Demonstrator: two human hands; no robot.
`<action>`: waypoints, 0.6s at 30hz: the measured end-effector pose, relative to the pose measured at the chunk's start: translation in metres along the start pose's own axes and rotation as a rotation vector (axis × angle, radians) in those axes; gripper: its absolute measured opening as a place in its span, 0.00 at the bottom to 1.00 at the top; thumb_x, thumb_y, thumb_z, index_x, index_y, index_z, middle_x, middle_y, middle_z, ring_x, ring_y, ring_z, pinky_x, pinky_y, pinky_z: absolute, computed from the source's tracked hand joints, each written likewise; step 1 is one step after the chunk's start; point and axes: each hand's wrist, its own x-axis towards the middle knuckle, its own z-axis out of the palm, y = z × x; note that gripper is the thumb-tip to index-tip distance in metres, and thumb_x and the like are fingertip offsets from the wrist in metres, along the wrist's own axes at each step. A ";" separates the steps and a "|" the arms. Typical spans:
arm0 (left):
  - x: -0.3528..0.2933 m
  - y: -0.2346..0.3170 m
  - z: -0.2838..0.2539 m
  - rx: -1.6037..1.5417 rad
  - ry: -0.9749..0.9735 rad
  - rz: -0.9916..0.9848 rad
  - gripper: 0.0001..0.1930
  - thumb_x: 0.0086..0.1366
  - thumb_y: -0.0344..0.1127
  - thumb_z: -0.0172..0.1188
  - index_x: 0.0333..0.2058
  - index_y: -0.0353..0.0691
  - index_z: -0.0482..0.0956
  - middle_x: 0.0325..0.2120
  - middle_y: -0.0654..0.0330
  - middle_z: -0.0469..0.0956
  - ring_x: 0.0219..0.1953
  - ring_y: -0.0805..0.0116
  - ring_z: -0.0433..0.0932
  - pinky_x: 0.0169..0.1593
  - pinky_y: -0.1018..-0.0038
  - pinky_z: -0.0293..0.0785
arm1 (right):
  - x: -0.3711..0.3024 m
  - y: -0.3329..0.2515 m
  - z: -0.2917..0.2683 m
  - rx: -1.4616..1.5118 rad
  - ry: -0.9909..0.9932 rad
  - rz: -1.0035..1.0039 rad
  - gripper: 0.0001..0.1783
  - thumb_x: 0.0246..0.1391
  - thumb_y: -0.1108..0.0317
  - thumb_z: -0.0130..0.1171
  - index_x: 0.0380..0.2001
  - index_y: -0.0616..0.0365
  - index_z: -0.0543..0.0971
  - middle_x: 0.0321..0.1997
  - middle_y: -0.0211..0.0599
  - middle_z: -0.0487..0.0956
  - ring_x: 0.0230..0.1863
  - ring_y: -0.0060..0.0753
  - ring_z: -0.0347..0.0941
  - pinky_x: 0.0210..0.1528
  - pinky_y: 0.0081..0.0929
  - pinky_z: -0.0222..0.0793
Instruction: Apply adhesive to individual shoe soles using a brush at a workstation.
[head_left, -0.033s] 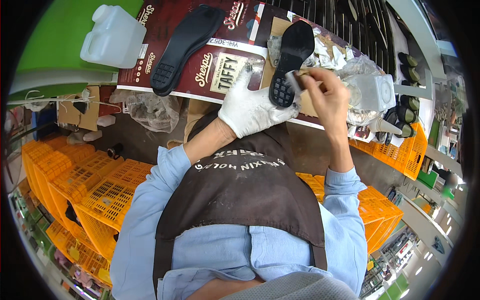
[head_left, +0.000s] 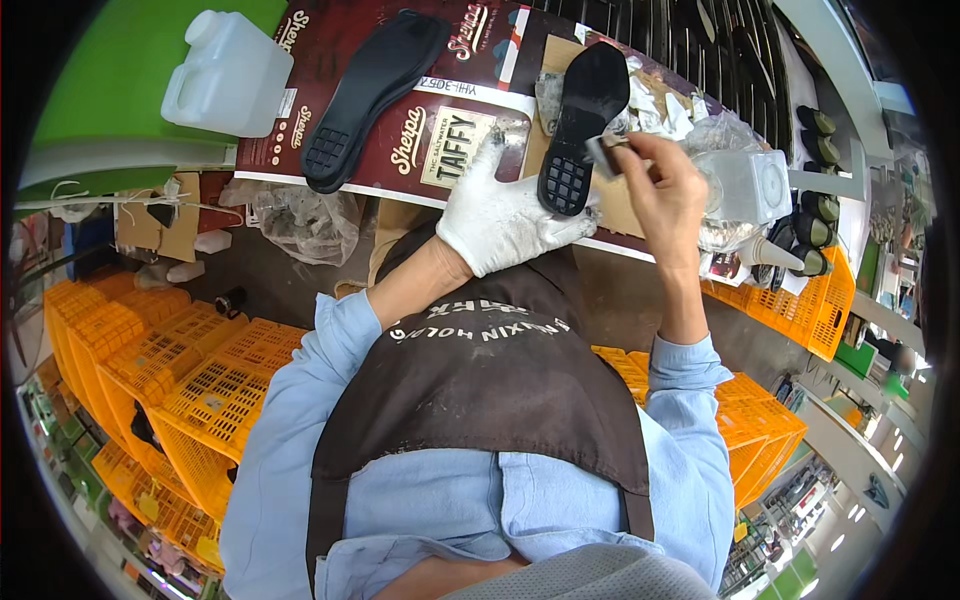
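Note:
A black shoe sole (head_left: 590, 95) stands out at the far side of the work surface, its gridded heel end towards me. My left hand (head_left: 505, 220), in a white knit glove with dark smudges, holds that heel end; its thumb sticks up to the left and its fingers pass below the heel. Bare and bent, my right hand (head_left: 665, 190) pinches a small grey, flat-looking piece (head_left: 603, 156) just right of the sole. Blur hides what kind of piece it is. A second black sole (head_left: 375, 95) lies to the left on printed dark-red cardboard (head_left: 400, 185).
A white plastic jug (head_left: 235, 85) stands at far left. To the right are crumpled white scraps (head_left: 665, 108), a translucent container (head_left: 745, 185) and a pale nozzle-tipped bottle (head_left: 775, 253). Orange crates (head_left: 225, 385) stack up at lower left; a dark slatted rack (head_left: 700, 50) is behind.
My right hand has moved slightly right with the grey piece, away from the sole's heel grid. My left hand and the sole stay nearly where they were.

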 end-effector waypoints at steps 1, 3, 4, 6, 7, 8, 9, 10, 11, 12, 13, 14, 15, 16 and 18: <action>0.000 0.000 0.001 0.028 0.036 0.001 0.45 0.64 0.71 0.35 0.62 0.32 0.58 0.55 0.43 0.66 0.57 0.42 0.65 0.64 0.48 0.57 | 0.002 0.004 0.000 0.047 0.017 -0.072 0.10 0.48 0.71 0.66 0.35 0.62 0.82 0.31 0.39 0.81 0.25 0.26 0.76 0.27 0.22 0.69; 0.001 0.000 0.002 -0.011 -0.001 0.013 0.45 0.64 0.71 0.35 0.62 0.32 0.57 0.56 0.42 0.65 0.58 0.41 0.64 0.64 0.48 0.57 | 0.002 0.009 0.001 0.092 0.079 -0.040 0.10 0.48 0.71 0.67 0.35 0.62 0.82 0.31 0.39 0.81 0.26 0.28 0.77 0.28 0.23 0.70; 0.002 0.000 0.001 -0.040 -0.045 0.007 0.45 0.65 0.70 0.35 0.62 0.32 0.57 0.57 0.41 0.64 0.58 0.40 0.64 0.65 0.48 0.57 | 0.002 0.010 0.002 0.126 -0.019 -0.053 0.10 0.48 0.72 0.67 0.35 0.62 0.81 0.31 0.40 0.81 0.26 0.30 0.77 0.28 0.24 0.70; 0.004 -0.001 -0.002 -0.065 -0.029 0.015 0.42 0.68 0.67 0.32 0.62 0.32 0.57 0.57 0.39 0.64 0.59 0.39 0.63 0.65 0.48 0.57 | 0.002 0.013 0.005 0.198 -0.167 -0.162 0.10 0.48 0.72 0.67 0.35 0.62 0.81 0.31 0.41 0.81 0.27 0.32 0.78 0.28 0.26 0.71; 0.004 0.000 -0.005 -0.082 -0.055 0.012 0.40 0.69 0.65 0.31 0.62 0.32 0.57 0.57 0.38 0.64 0.59 0.38 0.63 0.65 0.48 0.57 | 0.004 0.015 0.008 0.105 -0.125 -0.207 0.10 0.48 0.72 0.66 0.35 0.62 0.81 0.31 0.42 0.81 0.27 0.34 0.78 0.29 0.26 0.71; 0.004 0.000 -0.008 -0.040 -0.008 0.020 0.38 0.70 0.62 0.31 0.62 0.31 0.56 0.57 0.36 0.63 0.60 0.37 0.62 0.65 0.47 0.57 | 0.008 0.017 0.010 0.068 -0.048 -0.142 0.10 0.48 0.72 0.66 0.35 0.62 0.81 0.31 0.42 0.81 0.27 0.35 0.78 0.29 0.26 0.72; 0.004 0.000 -0.011 -0.001 0.019 0.023 0.35 0.71 0.58 0.30 0.62 0.31 0.56 0.58 0.35 0.61 0.60 0.37 0.62 0.65 0.46 0.56 | 0.016 0.020 0.013 0.037 0.002 -0.119 0.10 0.48 0.71 0.66 0.35 0.62 0.81 0.31 0.42 0.81 0.28 0.35 0.78 0.30 0.26 0.72; 0.005 0.001 -0.015 0.059 0.082 0.042 0.33 0.73 0.55 0.30 0.63 0.31 0.56 0.58 0.33 0.60 0.60 0.36 0.61 0.65 0.45 0.56 | 0.022 0.023 0.016 0.027 0.099 -0.123 0.10 0.48 0.71 0.66 0.35 0.62 0.82 0.30 0.42 0.81 0.28 0.35 0.78 0.30 0.26 0.72; 0.006 0.001 -0.019 0.049 0.026 0.057 0.28 0.74 0.48 0.32 0.61 0.30 0.58 0.57 0.33 0.63 0.59 0.35 0.64 0.65 0.46 0.59 | 0.028 0.026 0.018 0.103 0.073 -0.099 0.10 0.48 0.70 0.66 0.35 0.62 0.82 0.30 0.42 0.81 0.29 0.37 0.78 0.32 0.28 0.73; 0.006 0.001 -0.023 0.008 0.012 0.047 0.27 0.74 0.47 0.33 0.61 0.30 0.58 0.57 0.33 0.63 0.58 0.35 0.65 0.64 0.46 0.60 | 0.034 0.028 0.020 0.094 -0.019 -0.085 0.10 0.49 0.70 0.66 0.35 0.62 0.82 0.30 0.41 0.81 0.28 0.34 0.78 0.31 0.26 0.72; 0.006 0.001 -0.026 -0.016 0.030 0.047 0.27 0.73 0.46 0.35 0.61 0.30 0.58 0.57 0.33 0.63 0.58 0.35 0.65 0.64 0.46 0.60 | 0.040 0.031 0.022 0.111 -0.062 -0.100 0.10 0.49 0.70 0.66 0.36 0.62 0.82 0.30 0.41 0.82 0.27 0.31 0.77 0.30 0.25 0.72; 0.007 0.002 -0.029 -0.041 0.062 0.046 0.27 0.73 0.45 0.36 0.61 0.30 0.58 0.57 0.33 0.63 0.58 0.35 0.66 0.64 0.47 0.61 | 0.045 0.033 0.022 0.136 -0.186 -0.132 0.11 0.49 0.71 0.66 0.37 0.62 0.82 0.30 0.40 0.82 0.26 0.27 0.77 0.29 0.23 0.72; 0.006 0.003 -0.032 -0.002 0.033 0.044 0.26 0.73 0.43 0.38 0.62 0.29 0.57 0.57 0.33 0.63 0.58 0.35 0.66 0.63 0.48 0.63 | 0.055 0.037 0.021 -0.031 -0.105 -0.233 0.11 0.49 0.69 0.65 0.36 0.62 0.83 0.32 0.41 0.83 0.28 0.31 0.79 0.32 0.27 0.73; 0.006 0.004 -0.034 -0.016 0.011 0.031 0.26 0.73 0.43 0.38 0.62 0.29 0.57 0.57 0.33 0.63 0.58 0.35 0.66 0.63 0.48 0.63 | 0.061 0.040 0.019 -0.091 0.043 -0.221 0.11 0.49 0.69 0.65 0.37 0.62 0.83 0.32 0.42 0.83 0.29 0.32 0.79 0.32 0.27 0.73; 0.006 0.005 -0.037 -0.029 -0.002 0.028 0.27 0.73 0.43 0.38 0.62 0.29 0.56 0.57 0.33 0.63 0.58 0.35 0.66 0.63 0.48 0.63 | 0.071 0.046 0.014 -0.246 0.213 -0.121 0.12 0.49 0.69 0.65 0.37 0.61 0.83 0.33 0.43 0.83 0.31 0.33 0.80 0.34 0.28 0.74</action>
